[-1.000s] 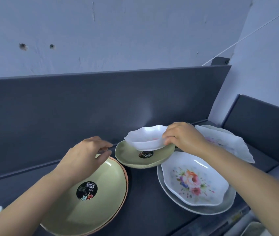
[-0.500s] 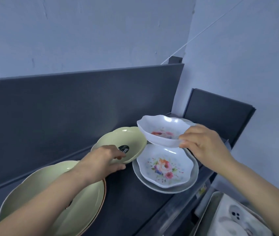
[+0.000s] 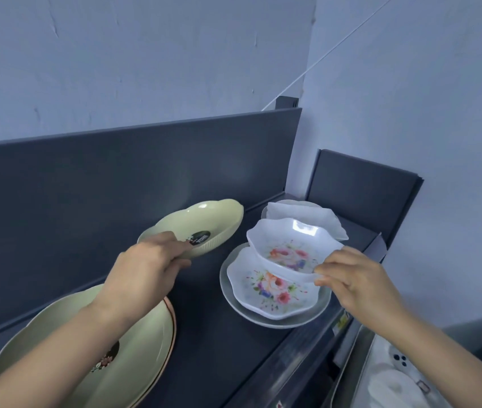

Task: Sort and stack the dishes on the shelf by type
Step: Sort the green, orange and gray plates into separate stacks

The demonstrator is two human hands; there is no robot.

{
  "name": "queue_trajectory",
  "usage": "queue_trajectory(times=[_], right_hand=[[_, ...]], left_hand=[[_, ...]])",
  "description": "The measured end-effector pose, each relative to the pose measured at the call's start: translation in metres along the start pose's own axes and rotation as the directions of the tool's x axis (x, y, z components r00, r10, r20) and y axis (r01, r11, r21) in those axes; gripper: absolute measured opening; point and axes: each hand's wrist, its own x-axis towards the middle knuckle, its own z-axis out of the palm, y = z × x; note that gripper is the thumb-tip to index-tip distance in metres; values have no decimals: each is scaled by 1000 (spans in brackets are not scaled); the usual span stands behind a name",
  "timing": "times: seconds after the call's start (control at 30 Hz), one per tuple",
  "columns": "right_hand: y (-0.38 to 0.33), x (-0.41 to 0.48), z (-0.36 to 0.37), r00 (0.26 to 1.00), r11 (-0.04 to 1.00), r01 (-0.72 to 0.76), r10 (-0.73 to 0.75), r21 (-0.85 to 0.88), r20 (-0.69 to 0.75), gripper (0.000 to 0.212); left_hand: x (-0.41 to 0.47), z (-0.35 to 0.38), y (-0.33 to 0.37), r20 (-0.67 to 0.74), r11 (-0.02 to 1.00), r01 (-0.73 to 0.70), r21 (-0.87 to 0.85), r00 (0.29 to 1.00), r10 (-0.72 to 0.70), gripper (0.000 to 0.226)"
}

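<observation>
Dishes sit along a dark grey shelf [image 3: 219, 343] against a pale wall; left hand [image 3: 145, 269] grips the near rim of the small green bowl [image 3: 204, 222], fingers curled over the edge beside its black sticker [image 3: 200, 238]; bowl tilted, mid shelf, close to the back panel [image 3: 86, 187], can't tell if its base touches the shelf; right hand [image 3: 354, 278] pinches the near-right rim of the floral bowl [image 3: 289, 245], thumb and fingertips clamped on the edge; that bowl is white, wavy rim, pink and blue flowers inside, held right over the floral dish [image 3: 266, 293], contact between the two not clear; floral dish is white with the same flower print, lying in a grey plate [image 3: 231, 298] at right of shelf, near the front edge; farther right, by the corner, a plain white dish [image 3: 322, 220] lies on another grey plate [image 3: 278, 205]; near left, large green plate [image 3: 145, 334] with a flowered sticker [image 3: 107, 356], left forearm crossing over it; it lies on an orange-rimmed plate [image 3: 173, 322], only the rim edge showing; green bowl and floral bowl apart, bare shelf between them; thin white cord [image 3: 322, 61] runs up across the wall from the shelf post; near right, below the shelf, a metal tray [image 3: 348, 369] with white things in it, too blurred to name.
</observation>
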Motion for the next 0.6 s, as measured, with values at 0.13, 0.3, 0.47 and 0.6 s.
queue_trajectory(times=[0.13,0.3,0.47,0.6], right_hand=[[-16,-2,14,998,997,61,-60,-37,30,58],[-22,-11,27,988,995,93,-86,-44,132,25],[-16,-17,25,966,994,96,-81,-49,245,20],[-15,-17,13,918,996,-64,36,57,395,42]], left_hand=[[-5,-11,0,-125,994,-110,5,986,110,11],[-4,-13,1,-217,983,-183,-11,960,176,14],[0,-12,6,-236,986,-164,-11,959,157,15],[4,-10,8,-223,983,-180,-22,960,170,15]])
